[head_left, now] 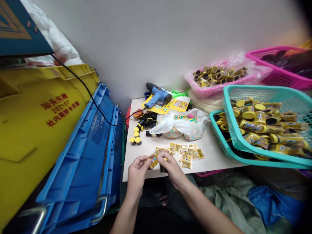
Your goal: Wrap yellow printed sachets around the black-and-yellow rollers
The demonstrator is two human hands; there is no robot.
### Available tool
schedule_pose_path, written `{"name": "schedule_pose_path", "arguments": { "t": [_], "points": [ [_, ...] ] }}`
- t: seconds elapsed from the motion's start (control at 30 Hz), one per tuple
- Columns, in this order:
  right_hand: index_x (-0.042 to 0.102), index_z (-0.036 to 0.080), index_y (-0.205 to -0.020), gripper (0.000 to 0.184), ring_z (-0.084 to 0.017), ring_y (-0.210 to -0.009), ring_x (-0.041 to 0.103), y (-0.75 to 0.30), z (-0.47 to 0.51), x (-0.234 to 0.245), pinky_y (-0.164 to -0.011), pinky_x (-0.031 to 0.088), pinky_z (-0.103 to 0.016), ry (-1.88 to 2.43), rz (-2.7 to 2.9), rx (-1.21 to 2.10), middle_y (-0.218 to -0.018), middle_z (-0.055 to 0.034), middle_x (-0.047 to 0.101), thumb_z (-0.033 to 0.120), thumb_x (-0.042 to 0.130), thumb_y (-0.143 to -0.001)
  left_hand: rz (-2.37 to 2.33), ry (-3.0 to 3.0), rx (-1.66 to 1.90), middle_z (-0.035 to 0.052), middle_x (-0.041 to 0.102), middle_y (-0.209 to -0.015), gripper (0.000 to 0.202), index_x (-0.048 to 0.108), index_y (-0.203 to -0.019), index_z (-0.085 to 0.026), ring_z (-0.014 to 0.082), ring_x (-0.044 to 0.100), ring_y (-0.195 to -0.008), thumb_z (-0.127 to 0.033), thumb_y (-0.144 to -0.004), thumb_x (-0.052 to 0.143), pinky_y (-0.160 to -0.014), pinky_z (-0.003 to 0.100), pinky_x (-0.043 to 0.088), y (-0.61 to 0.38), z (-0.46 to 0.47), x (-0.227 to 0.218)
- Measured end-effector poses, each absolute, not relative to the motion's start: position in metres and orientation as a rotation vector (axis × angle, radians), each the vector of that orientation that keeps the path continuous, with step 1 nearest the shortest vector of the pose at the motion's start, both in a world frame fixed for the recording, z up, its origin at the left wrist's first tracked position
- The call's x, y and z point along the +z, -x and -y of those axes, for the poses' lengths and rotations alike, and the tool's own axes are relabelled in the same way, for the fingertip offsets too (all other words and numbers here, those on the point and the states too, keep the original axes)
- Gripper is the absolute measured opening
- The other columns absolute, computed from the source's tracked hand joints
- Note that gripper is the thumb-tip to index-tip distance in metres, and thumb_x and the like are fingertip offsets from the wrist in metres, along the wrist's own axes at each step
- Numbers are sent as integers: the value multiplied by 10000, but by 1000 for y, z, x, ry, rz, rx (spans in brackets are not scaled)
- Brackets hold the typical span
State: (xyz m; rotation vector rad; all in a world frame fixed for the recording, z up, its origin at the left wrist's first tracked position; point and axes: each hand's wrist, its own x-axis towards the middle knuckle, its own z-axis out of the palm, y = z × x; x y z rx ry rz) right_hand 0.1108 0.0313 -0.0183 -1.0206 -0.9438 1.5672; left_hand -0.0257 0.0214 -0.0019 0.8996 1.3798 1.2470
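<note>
Near the front edge of the table, my left hand [139, 167] pinches a yellow printed wrapper [153, 161]. My right hand [172, 167] is closed beside it, its fingertips near the wrapper's other end. A small black tube [163, 169] with a bit of yellow at its top is held in my right hand, partly hidden by the fingers. More flat yellow wrappers [186, 161] lie in a loose pile just right of my hands. Several black tubes [148, 119] and yellow-capped ones [138, 140] stand or lie at the table's left side.
Behind lie a blue heat gun [158, 96] with a black cord, yellow printed cards [179, 104] and a white plastic bag [198, 125] of colourful beads. Teal baskets [230, 125] and a pink basket [202, 92] with wrapped tubes stand right. Blue crates [75, 159] lean left.
</note>
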Motion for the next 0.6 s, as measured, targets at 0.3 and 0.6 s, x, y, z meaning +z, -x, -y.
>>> {"name": "schedule_pose_path", "arguments": {
  "t": [0.3, 0.6],
  "points": [
    [592, 222, -977, 334, -172, -797, 568, -151, -45, 8, -773, 440, -323, 876, 889, 1671, -883, -27, 600, 337, 707, -685, -1421, -1050, 1136, 77, 758, -805, 290, 768, -796, -141, 241, 685, -797, -401, -677, 719, -739, 323, 544, 51, -18, -3],
    [697, 219, -901, 257, -161, -727, 536, -149, -51, 3, -683, 431, -316, 1111, 1527, 1406, -861, -32, 642, 362, 724, -689, -1351, -1191, 1092, 95, 755, -897, 296, 770, -843, -170, 274, 685, -881, -417, -701, 691, -804, 375, 552, 53, -18, 5]
  ]
}}
